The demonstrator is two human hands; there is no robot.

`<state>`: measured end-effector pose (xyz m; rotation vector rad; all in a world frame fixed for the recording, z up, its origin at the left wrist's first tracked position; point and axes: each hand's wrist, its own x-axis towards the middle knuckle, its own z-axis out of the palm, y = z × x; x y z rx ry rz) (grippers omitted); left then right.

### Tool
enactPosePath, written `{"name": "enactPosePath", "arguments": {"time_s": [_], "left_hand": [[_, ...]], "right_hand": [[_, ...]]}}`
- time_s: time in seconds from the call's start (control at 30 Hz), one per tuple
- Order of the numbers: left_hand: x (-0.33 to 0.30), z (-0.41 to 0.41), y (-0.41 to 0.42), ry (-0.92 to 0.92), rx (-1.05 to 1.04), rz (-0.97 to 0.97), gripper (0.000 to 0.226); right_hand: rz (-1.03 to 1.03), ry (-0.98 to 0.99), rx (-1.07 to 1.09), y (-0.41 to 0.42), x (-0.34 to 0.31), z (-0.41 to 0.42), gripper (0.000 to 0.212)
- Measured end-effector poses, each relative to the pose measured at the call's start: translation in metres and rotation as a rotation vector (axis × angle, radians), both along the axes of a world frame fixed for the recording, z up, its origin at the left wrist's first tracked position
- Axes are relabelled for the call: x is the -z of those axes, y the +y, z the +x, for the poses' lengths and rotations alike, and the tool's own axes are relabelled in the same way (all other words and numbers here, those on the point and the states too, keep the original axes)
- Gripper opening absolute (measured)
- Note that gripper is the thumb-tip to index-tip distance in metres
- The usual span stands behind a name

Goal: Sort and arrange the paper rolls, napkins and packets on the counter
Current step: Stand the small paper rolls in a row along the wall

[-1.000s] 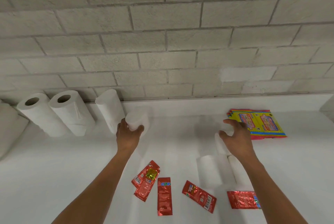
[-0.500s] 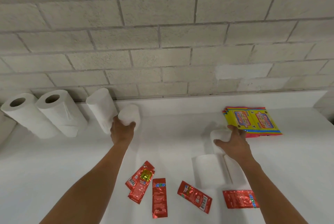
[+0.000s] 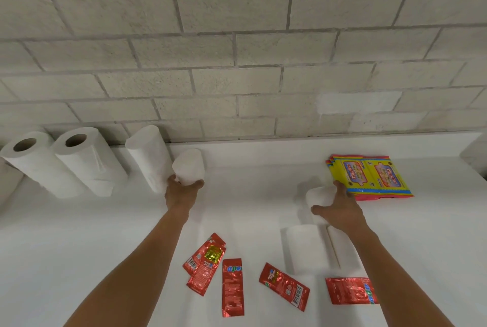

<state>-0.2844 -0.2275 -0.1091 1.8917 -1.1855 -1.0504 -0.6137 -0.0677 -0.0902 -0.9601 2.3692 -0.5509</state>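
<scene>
Paper rolls are sitting in both hands: the left hand [image 3: 181, 192] is curling its fingers [image 3: 196, 183] round the base of a short white roll [image 3: 189, 166], which is standing upright beside a taller roll [image 3: 149, 156] near the wall, and the right hand [image 3: 340, 208] is gripping a small roll [image 3: 320, 195] lying on the bench [image 3: 250, 210], thumb on the near side and fingers wrapped over its far end. A second ago the right hand was hovering open above that roll; it has since come down and closed on it, while the left is still holding its roll in the same spot. The gripped roll's long axis is running roughly left to right. Just beyond the right fingers a stack of yellow packets [image 3: 369, 176] is lying flat. Nearer, two more rolls [image 3: 308, 251] are lying side by side, and red sachets [image 3: 232, 287] are scattered along the front. Two large rolls [image 3: 79, 160] are standing at the far left.
</scene>
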Motion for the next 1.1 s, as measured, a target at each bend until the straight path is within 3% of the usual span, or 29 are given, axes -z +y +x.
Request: {"name": "enactPosePath", "arguments": {"time_s": [0.13,0.27,0.43,0.63,0.7,0.83,0.97,1.1], "left_hand": [[0.002,0.000,0.017,0.209,0.042,0.109,0.099],[-0.010,-0.012,0.048,0.354,0.162,0.116,0.084],[-0.028,-0.034,0.088,0.442,0.420,0.110,0.069],[-0.033,-0.041,0.115,0.463,0.444,0.095,0.075],[-0.032,-0.037,0.120,0.513,0.450,0.102,0.078],[-0.036,-0.025,0.131,0.593,0.463,0.104,0.064],[-0.039,-0.007,0.137,0.618,0.423,0.093,0.066],[-0.038,0.011,0.138,0.562,0.386,0.060,0.057]], "right_hand": [[-0.080,0.078,-0.029,-0.003,-0.003,0.013,0.101],[-0.232,0.166,-0.128,-0.007,-0.009,0.036,0.097],[-0.443,0.101,-0.231,-0.013,-0.015,0.066,0.087],[-0.669,-0.226,-0.237,-0.011,-0.035,0.104,0.082],[-0.689,-0.371,-0.255,-0.009,-0.043,0.115,0.080],[-0.644,-0.604,-0.352,-0.004,-0.054,0.131,0.077],[-0.620,-0.749,-0.402,-0.003,-0.057,0.144,0.073],[-0.578,-0.744,-0.445,-0.005,-0.054,0.154,0.065]]}}
